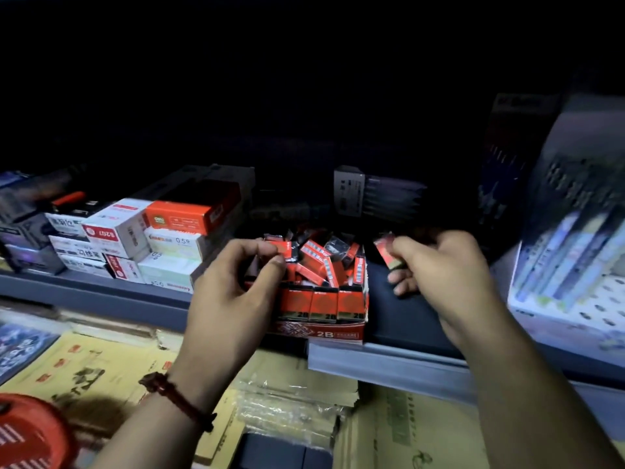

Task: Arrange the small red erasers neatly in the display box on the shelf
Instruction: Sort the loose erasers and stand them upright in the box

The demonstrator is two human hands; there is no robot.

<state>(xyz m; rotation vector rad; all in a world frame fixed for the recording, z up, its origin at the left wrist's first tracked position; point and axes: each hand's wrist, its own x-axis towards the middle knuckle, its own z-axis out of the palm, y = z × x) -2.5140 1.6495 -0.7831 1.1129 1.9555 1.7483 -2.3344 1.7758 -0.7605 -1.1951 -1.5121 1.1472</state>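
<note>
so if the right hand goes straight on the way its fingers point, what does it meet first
Likely the right wall of the red cardboard display box: the right hand points left at it, its pinched small red eraser leading. Depth is unclear, so it might pass above.

Shelf w/ display box, cartons
</note>
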